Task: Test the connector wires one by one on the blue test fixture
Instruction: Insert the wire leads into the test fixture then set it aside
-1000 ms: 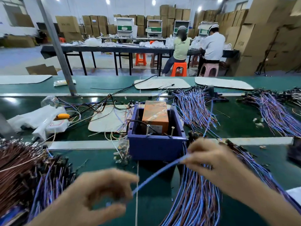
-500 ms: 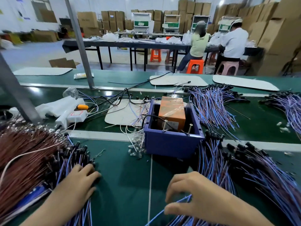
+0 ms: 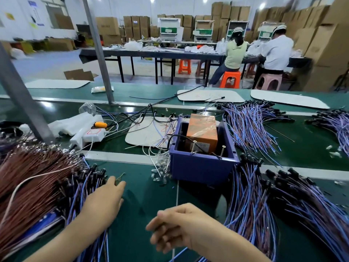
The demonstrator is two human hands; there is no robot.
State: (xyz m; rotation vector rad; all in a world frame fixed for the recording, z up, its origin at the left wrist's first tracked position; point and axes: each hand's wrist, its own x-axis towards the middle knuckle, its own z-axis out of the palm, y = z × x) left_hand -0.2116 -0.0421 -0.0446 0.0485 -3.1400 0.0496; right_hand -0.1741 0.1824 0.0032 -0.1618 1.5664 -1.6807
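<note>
The blue test fixture [image 3: 202,167] is an open box on the green belt, with an orange block [image 3: 202,133] and two upright metal pins [image 3: 194,146] inside. My left hand [image 3: 105,201] lies with straight fingers on the edge of a big pile of brown and blue connector wires [image 3: 37,186] at the left. My right hand [image 3: 179,227] is low in the middle, in front of the fixture, fingers curled. A blue wire [image 3: 177,253] comes out from under it. More blue-purple wires [image 3: 251,205] lie to the right of the fixture.
Further wire bundles [image 3: 249,121] lie behind the fixture. Small clear bulbs [image 3: 160,173] are scattered at its left corner. A white power strip [image 3: 90,134], a slanted grey bar [image 3: 22,95] and a post [image 3: 98,50] stand at the left. Two people sit at a far table.
My left hand let go of the stretched blue wire and moved onto the left pile. My right hand drew down toward me with the wire.
</note>
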